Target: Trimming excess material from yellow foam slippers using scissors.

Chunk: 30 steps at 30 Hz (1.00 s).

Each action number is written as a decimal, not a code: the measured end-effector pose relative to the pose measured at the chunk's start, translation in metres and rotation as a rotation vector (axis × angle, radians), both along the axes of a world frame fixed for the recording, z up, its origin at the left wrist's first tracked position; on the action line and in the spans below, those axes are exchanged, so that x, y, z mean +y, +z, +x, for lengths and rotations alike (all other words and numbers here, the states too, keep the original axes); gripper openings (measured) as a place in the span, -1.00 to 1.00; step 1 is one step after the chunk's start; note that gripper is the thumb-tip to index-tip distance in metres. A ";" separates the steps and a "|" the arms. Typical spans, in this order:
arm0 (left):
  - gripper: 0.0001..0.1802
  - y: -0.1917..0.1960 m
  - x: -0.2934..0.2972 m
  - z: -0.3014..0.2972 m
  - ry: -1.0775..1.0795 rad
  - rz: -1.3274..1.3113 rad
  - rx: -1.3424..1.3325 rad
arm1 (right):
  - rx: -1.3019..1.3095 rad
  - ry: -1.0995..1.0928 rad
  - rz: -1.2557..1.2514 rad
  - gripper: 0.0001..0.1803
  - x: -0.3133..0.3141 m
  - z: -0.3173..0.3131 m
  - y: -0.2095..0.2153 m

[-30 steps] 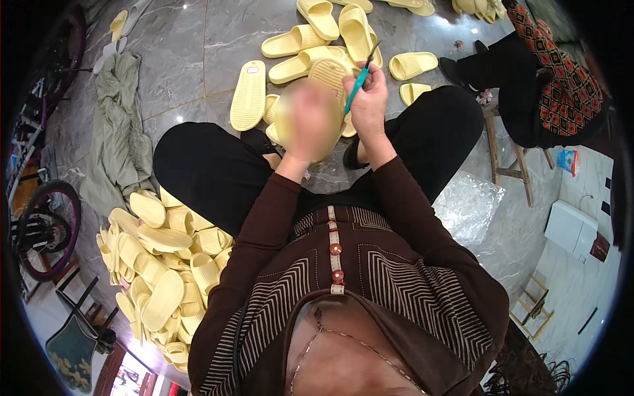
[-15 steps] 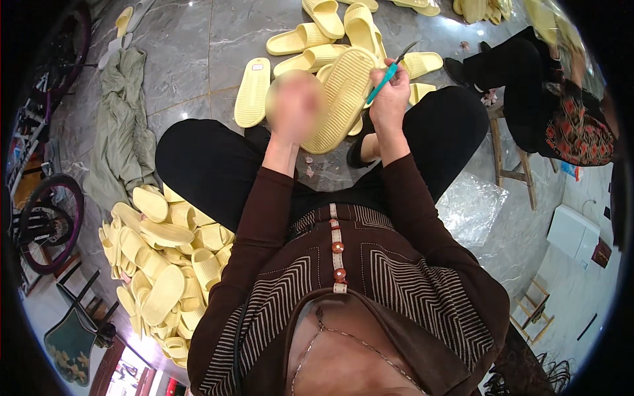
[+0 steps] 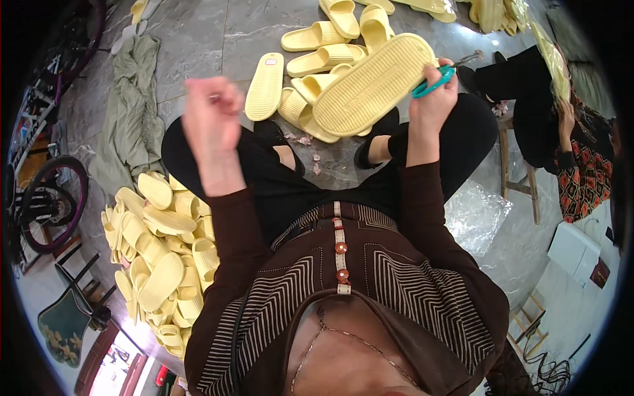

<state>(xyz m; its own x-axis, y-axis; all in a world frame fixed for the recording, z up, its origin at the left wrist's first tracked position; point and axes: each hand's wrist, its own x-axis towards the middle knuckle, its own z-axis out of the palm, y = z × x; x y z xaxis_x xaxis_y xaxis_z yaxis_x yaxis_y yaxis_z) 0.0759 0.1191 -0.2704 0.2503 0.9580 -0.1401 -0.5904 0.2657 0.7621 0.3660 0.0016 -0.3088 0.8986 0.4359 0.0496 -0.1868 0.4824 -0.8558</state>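
Observation:
My right hand (image 3: pixel 434 99) grips a pale yellow slipper (image 3: pixel 376 84) by its upper right end, the ridged sole turned up toward me. The same hand also holds teal-handled scissors (image 3: pixel 432 84), their metal tip pointing up and right, away from the slipper. My left hand (image 3: pixel 212 122) is raised above my left knee, apart from the slipper. Its fingers are curled and partly blurred; what they hold, if anything, I cannot make out. Just right of it, a single yellow slipper (image 3: pixel 265 86) with a small label lies on the floor. More yellow slippers (image 3: pixel 327 59) lie beyond my feet, some partly covered by the held one.
A large heap of yellow slippers (image 3: pixel 158 257) sits by my left side. Past it lie a grey-green cloth (image 3: pixel 125 112) and a bicycle wheel (image 3: pixel 49 204). To my right are crumpled clear plastic (image 3: pixel 479 214), a wooden stool (image 3: pixel 522 178) and another person (image 3: pixel 584 178).
My left hand has come off the slipper and swung left. My right hand has moved right with the slipper and scissors. The other person's arm has shifted beside a yellow plastic-wrapped bundle.

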 end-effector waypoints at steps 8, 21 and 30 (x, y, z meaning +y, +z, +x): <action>-0.77 0.046 0.011 -0.111 0.427 0.188 0.367 | -0.006 -0.024 0.000 -0.66 0.006 0.008 0.009; -0.68 0.037 0.052 -0.035 0.363 0.474 0.835 | -0.036 -0.067 0.081 -0.67 0.011 0.015 0.026; -0.68 0.020 0.058 0.001 0.255 0.849 1.325 | 0.050 -0.015 0.213 -0.69 0.020 0.030 0.020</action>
<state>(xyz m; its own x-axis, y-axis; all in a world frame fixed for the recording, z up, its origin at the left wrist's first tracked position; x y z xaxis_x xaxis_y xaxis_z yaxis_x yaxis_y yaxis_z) 0.0772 0.1772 -0.2507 0.2187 0.8637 0.4540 0.6198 -0.4823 0.6190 0.3964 0.0217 -0.2893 0.9084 0.4073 0.0941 -0.2184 0.6545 -0.7238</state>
